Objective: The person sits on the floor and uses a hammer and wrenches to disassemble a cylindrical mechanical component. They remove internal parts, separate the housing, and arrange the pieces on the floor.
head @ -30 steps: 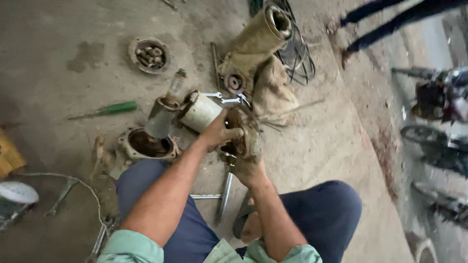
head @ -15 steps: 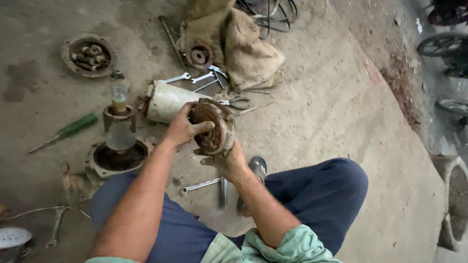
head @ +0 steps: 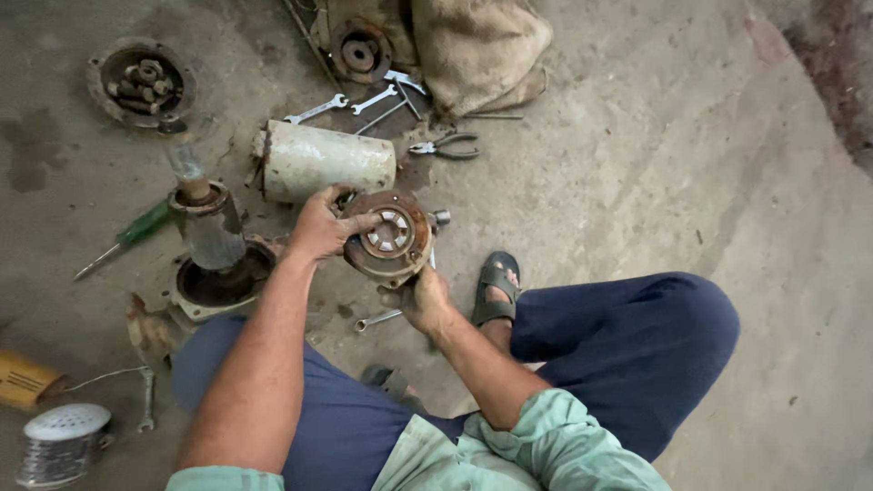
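I hold a rusty round motor end cover [head: 391, 238] with a bearing in its middle, above the concrete floor. My left hand [head: 323, 225] grips its left rim, fingers across the face. My right hand [head: 421, 297] grips it from below. Just behind it lies a pale cylindrical motor housing [head: 323, 161] on its side. To the left a rusty rotor shaft [head: 205, 223] stands upright in a round casing [head: 218, 284].
Several spanners [head: 364, 100] and pliers [head: 446, 148] lie by a burlap sack [head: 477, 50]. A round part with bolts [head: 141, 82] sits far left, a green screwdriver [head: 127, 238] beside the rotor, a spanner [head: 377, 319] under my hands. My legs and sandalled foot [head: 494, 286] are below.
The view has swung, so everything sits lower and closer in frame. I have turned the end cover so that its bearing face shows towards me; both hands stay on it.
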### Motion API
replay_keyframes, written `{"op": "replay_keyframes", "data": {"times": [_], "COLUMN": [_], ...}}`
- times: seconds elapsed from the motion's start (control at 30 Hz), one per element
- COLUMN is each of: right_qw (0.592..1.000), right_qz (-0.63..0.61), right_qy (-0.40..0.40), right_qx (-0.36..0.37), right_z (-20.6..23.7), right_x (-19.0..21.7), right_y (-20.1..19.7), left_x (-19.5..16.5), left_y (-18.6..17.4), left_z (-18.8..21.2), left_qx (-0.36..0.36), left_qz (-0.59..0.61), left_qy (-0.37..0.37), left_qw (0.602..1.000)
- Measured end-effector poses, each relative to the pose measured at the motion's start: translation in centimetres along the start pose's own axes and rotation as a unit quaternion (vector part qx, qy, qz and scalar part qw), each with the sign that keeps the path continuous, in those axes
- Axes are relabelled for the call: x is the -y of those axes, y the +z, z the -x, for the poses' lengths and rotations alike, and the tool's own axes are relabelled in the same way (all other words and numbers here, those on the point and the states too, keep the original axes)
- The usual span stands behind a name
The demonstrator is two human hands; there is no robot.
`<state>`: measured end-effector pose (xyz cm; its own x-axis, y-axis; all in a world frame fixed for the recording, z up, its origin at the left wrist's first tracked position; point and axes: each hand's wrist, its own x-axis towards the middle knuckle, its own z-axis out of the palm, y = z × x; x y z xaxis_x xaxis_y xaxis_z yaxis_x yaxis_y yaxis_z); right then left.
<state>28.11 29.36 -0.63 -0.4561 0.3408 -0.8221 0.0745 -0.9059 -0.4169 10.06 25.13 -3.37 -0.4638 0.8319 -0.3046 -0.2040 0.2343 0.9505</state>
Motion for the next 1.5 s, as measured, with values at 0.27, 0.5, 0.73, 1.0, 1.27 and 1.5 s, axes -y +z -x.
{"op": "replay_keyframes", "data": {"times": [0.27, 0.5, 0.73, 1.0, 1.27, 1.5], "right_qw": [0.995, 0.801, 0.703, 0.579, 0.784, 0.927], "right_qz": [0.089, 0.535, 0.662, 0.758, 0.532, 0.278], "right_qy": [-0.024, -0.122, -0.117, -0.248, -0.086, -0.218], "right_qx": [-0.028, -0.24, -0.234, -0.169, -0.307, -0.128], "right_z": [-1.4, -3.6, -2.9, -5.9, -5.2, 4.4], "right_x": [0.5, 0.3, -0.8, 0.0, 4.1, 9.7], "right_y": [-1.9, -8.1, -8.8, -7.2, -7.5, -7.5], "left_x": [-0.1, 0.0, 0.8, 1.7, 3.1, 4.3], "left_y": [0.2, 0.5, 1.6, 1.6, 2.2, 1.5], "left_z": [0.2, 0.3, 0.8, 0.1, -0.6, -2.1], "left_qx": [-0.017, 0.042, 0.007, -0.103, -0.103, -0.148], "left_qz": [0.046, -0.082, -0.142, -0.115, -0.104, -0.052], "left_qy": [-0.072, -0.033, -0.022, -0.025, 0.016, -0.016], "left_qw": [0.996, 0.995, 0.99, 0.988, 0.989, 0.987]}}
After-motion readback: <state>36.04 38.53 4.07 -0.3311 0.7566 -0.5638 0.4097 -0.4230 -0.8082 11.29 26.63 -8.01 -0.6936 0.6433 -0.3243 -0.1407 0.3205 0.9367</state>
